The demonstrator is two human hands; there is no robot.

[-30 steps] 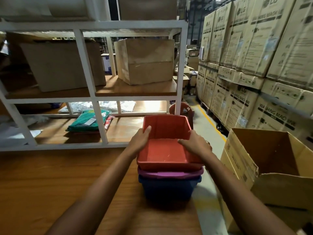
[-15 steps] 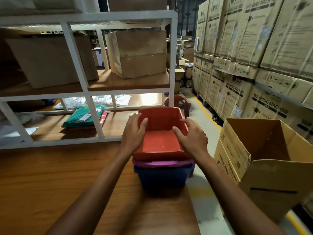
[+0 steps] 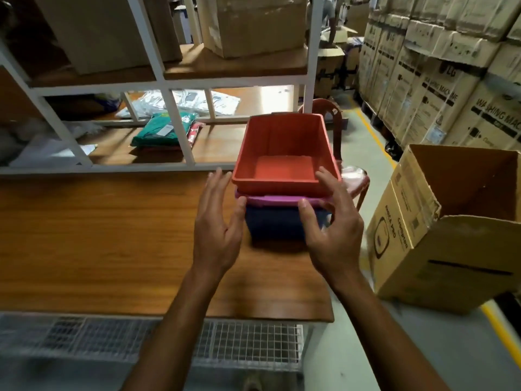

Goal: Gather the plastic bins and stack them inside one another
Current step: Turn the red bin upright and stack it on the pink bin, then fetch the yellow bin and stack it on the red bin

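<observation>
A red plastic bin (image 3: 284, 153) sits nested in a purple bin (image 3: 270, 199), which sits in a dark blue bin (image 3: 275, 225). The stack stands near the right end of the wooden table (image 3: 112, 235). My left hand (image 3: 218, 221) is just left of the stack, fingers straight, thumb near the purple rim. My right hand (image 3: 332, 221) is in front of the stack's right corner with relaxed spread fingers; its thumb lies against the blue bin, fingertips by the red rim. Neither hand grips a bin.
A white metal shelf frame (image 3: 172, 114) stands behind the table with cardboard boxes, folded green cloth (image 3: 166, 129) and plastic packets. A red plastic chair (image 3: 332, 122) is behind the stack. An open cardboard box (image 3: 451, 221) stands on the floor at right, before stacked appliance cartons (image 3: 439, 80).
Both hands have come off the red bin's rims and drawn back towards me, opening. The stack of bins stays on the table. My view has tilted down and pulled back.
</observation>
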